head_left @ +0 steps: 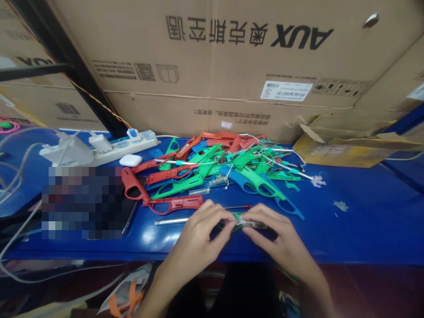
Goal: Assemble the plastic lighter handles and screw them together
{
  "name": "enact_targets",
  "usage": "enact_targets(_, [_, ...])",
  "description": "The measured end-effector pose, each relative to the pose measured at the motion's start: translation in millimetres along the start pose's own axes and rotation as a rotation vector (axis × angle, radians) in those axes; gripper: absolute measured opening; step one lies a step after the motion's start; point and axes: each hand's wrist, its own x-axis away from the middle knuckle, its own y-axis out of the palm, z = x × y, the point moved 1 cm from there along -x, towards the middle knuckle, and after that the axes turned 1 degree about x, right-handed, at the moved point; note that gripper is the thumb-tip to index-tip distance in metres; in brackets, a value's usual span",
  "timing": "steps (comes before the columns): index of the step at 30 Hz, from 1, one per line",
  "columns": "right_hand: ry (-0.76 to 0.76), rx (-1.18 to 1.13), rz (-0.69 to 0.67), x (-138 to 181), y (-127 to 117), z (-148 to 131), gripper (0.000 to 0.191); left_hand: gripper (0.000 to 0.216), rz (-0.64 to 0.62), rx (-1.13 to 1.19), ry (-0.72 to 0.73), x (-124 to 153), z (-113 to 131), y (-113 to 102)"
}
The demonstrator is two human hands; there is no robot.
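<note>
L hand [203,227] & R hand [278,229] pinch a small green-and-clear plastic lighter piece [239,219] by the glossy blue worktop's [357,229] near edge, where uneven finger pressure (fit's part-hidden, tho) could pop it apart.

Left hand [207,227] and right hand [276,227] hold green casing [237,215].

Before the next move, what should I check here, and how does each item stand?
1. Left hand at the green piece: ok.
2. Right hand on the clear part: ok.
3. Metal tube joined to the green piece: cannot tell; the left hand hides its end.
4. Pile of casings tidy: not ok; red, green and blue pieces overlap.
5. Power strip apart from both hands: ok.
</note>
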Motion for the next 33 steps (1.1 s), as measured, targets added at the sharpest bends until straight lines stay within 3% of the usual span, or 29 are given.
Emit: enact_targets(33, [-0.014,0.015,-0.012,1.4,0.3,1.8,0.022,0.011,-0.019,0.019,-0.025,2.0,-2.1,0.3])
